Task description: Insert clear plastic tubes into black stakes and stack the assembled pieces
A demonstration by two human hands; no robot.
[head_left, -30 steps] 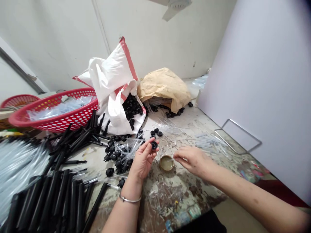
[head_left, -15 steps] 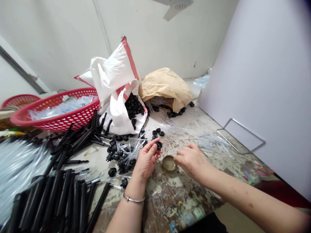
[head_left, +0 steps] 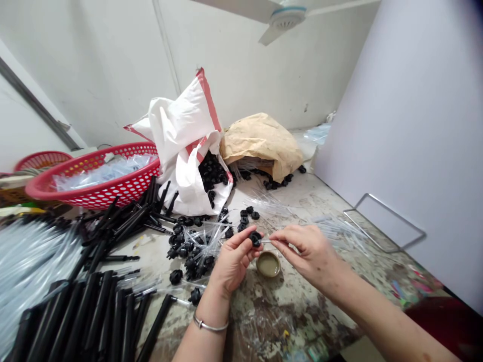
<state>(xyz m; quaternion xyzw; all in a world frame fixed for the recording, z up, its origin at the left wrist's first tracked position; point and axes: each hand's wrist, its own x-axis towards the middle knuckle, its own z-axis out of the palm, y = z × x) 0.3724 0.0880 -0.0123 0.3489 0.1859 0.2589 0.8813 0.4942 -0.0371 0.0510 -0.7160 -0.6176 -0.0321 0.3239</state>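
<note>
Between the thumb and fingers of my left hand (head_left: 234,259) is a round black plastic cap (head_left: 255,239). My right hand (head_left: 307,249) pinches a thin clear plastic tube (head_left: 266,241), whose end meets the cap's right side; how far it goes in, I cannot tell. Just below both hands stands a small round dish (head_left: 268,265) of cloudy liquid. More black caps (head_left: 190,261) lie heaped with clear tubes left of my left hand. Beyond the right hand, a spread of clear tubes (head_left: 337,229) rests on the worn tabletop.
A white sack (head_left: 184,120) spills black caps beside a tan paper bag (head_left: 264,141) of tubes. At left are a red basket (head_left: 94,196), black rods (head_left: 101,311) and bundled clear sleeves (head_left: 33,271). A white panel (head_left: 400,125) with a wire handle (head_left: 385,223) bounds the right side.
My right hand has come up from the dish to the cap, and a clear tube now shows between its fingers. My left hand still holds the cap. The view has tilted up slightly.
</note>
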